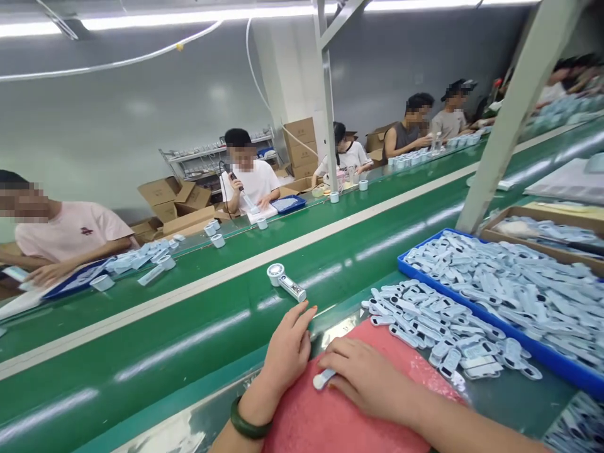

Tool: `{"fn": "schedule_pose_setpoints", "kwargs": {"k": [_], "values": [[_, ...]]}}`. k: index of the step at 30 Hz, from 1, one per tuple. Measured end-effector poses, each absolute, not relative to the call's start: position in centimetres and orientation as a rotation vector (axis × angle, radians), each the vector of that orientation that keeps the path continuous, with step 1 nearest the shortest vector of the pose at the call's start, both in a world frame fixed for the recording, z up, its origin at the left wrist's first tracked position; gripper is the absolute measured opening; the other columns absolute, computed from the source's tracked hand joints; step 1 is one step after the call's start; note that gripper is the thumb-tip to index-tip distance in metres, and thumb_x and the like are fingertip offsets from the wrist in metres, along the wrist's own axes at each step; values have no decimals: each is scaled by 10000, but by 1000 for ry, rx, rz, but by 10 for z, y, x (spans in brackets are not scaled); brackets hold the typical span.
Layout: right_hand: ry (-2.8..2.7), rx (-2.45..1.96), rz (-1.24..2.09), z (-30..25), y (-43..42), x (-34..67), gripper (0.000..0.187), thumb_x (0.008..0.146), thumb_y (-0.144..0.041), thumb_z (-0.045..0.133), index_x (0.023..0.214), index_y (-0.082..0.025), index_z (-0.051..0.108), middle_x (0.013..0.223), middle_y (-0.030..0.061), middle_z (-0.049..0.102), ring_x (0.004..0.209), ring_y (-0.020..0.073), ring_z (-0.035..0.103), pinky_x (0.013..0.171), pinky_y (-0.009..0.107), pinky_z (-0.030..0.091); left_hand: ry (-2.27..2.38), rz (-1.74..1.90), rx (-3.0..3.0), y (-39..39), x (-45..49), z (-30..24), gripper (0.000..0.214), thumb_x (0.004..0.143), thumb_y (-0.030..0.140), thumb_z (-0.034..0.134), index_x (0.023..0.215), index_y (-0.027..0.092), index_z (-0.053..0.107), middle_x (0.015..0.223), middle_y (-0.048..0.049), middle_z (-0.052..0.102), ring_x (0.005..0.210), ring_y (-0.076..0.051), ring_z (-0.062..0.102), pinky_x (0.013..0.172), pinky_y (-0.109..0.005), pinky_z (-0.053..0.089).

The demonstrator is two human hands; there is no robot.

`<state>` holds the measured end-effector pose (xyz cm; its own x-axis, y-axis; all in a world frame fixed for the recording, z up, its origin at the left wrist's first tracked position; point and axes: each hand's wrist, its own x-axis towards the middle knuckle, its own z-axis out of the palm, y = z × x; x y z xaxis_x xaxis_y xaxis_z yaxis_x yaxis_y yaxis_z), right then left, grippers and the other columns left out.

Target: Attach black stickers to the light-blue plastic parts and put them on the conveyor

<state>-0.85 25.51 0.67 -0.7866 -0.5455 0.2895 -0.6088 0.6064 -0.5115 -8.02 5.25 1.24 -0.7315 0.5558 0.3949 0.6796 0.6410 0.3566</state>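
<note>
My left hand (287,346) rests at the far edge of a pink mat (330,415), fingers stretched toward the green belt, nothing in it. A dark green bangle (248,426) circles its wrist. My right hand (363,374) lies on the mat with fingers curled over a small pale blue plastic piece (323,379), whose end sticks out at the fingertips. A finished handheld fan (285,282) lies on the conveyor belt (189,327) just beyond my left hand.
A loose pile of pale blue plastic shells (425,327) lies right of the mat. A blue tray (542,355) heaped with more stands behind it, then a cardboard box (519,214). A slanted metal post (509,126) rises at right. Several people work across the belt.
</note>
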Motion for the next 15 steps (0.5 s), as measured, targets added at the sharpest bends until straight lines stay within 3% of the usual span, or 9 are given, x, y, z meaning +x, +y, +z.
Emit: {"fn": "schedule_pose_setpoints", "kwargs": {"k": [11,15], "values": [[-2799,900,830,18,256,-12,70,957,-215,688,1020,-230,663,1048,10,615,987,194,589,845,286,465,-2617,-549,-1187,51,-83,9,458,916,108,388,1255,287,638,1355,-64,607,1217,-226,617,1006,-412,592],[-2835,898,770,15,255,-17,104,940,-233,726,1035,-220,685,1077,13,633,1025,197,601,884,281,470,-2560,-503,-1197,51,-88,8,424,920,134,408,1216,292,667,1305,-59,646,1166,-226,652,965,-384,614]]}}
